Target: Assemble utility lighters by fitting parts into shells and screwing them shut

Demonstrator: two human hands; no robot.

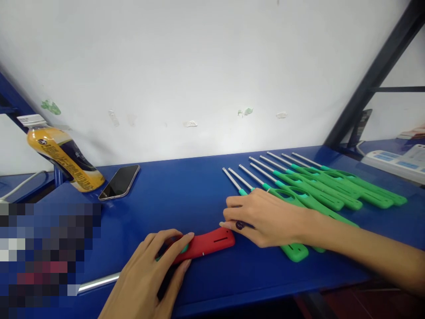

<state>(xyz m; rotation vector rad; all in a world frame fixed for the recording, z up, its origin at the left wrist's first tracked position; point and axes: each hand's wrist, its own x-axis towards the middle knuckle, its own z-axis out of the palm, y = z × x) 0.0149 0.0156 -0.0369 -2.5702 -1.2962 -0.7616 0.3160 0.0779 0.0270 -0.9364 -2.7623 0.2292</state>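
A red lighter [212, 243] with a long metal rod lies near the table's front edge, its rod pointing left. My left hand [156, 266] is closed round its trigger end, fingers on top and thumb at the near side. Just beyond the red handle's right end is my right hand [254, 217], its fingers curled; whether they hold anything is hidden. Beneath and behind that hand, several green lighters [318, 190] lie side by side, their metal rods pointing to the back left.
A yellow-labelled bottle [66, 155] stands at the left beside a black phone [120, 181]. The blue table [179, 190] meets a white wall behind. A white power strip [395, 164] lies at the far right. Blurred blocks cover the lower left.
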